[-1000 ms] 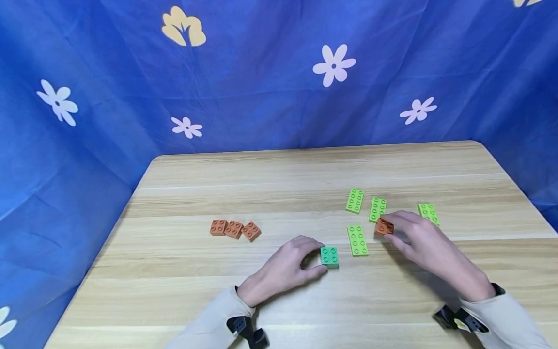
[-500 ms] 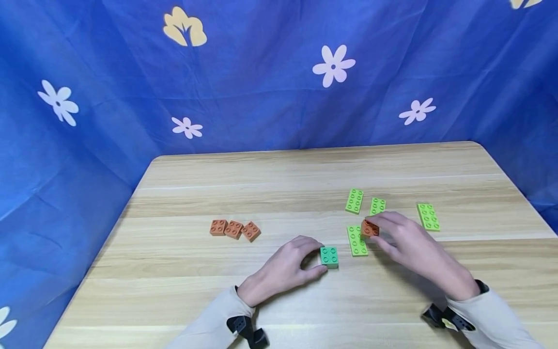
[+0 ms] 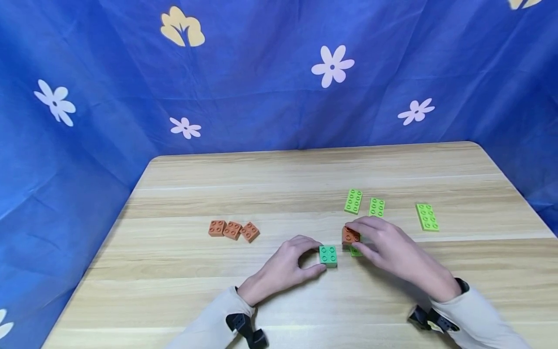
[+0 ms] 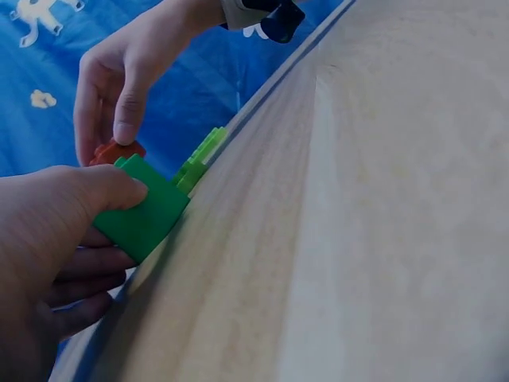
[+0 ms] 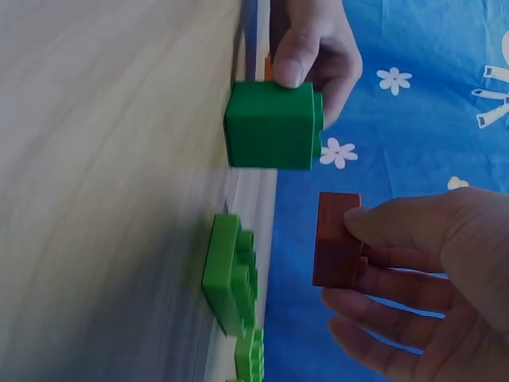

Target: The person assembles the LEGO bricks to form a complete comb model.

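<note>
My left hand [image 3: 285,265] grips a dark green two-by-two toy brick [image 3: 328,257] that stands on the table, thumb on the near side and fingers on the far side. My right hand [image 3: 390,245] pinches a reddish-brown brick [image 3: 350,236], held in the air just right of and beyond the green one. In the right wrist view the brown brick [image 5: 337,239] is apart from the green brick [image 5: 272,126], studs facing up from the table. Below the brown brick a light green flat brick [image 3: 356,251] lies mostly hidden.
Three more light green flat bricks lie farther back: one [image 3: 353,201], a second [image 3: 377,207] partly behind my right hand, and a third [image 3: 427,217] to the right. Three brown bricks [image 3: 232,230] sit in a row at the left of the wooden table [image 3: 174,291].
My right hand has carried the brown brick leftward and slightly nearer, over the light green flat brick toward the green one. My left hand and the green brick have stayed in place.
</note>
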Tool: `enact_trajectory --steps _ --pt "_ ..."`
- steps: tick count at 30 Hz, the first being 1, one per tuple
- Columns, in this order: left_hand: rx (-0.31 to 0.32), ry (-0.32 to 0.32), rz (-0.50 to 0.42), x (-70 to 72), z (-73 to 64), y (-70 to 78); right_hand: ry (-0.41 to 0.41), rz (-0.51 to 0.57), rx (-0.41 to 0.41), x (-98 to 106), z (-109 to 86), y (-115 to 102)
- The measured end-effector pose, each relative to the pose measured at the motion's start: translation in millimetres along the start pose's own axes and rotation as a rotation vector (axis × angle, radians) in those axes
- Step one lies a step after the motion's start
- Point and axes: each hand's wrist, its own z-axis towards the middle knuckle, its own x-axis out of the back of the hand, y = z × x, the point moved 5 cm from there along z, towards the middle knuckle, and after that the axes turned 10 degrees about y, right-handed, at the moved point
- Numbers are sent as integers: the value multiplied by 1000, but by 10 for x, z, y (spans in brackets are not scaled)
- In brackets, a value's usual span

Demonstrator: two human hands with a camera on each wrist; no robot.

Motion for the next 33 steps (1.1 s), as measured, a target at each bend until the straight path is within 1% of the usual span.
enact_trajectory --steps 5,12,24,29,33 --pt "13 36 -42 3 -11 -52 -17 33 29 -64 34 -106" --pt "0 49 -47 5 -13 -73 -20 59 67 -109 67 -214" --pt "-21 47 -39 -8 11 -52 -67 97 62 -165 74 -296" --pt "-15 50 -43 -16 10 -69 -87 103 65 -177 65 -311" --pt "-26 52 -46 -19 11 -80 -99 109 63 -181 59 -323"
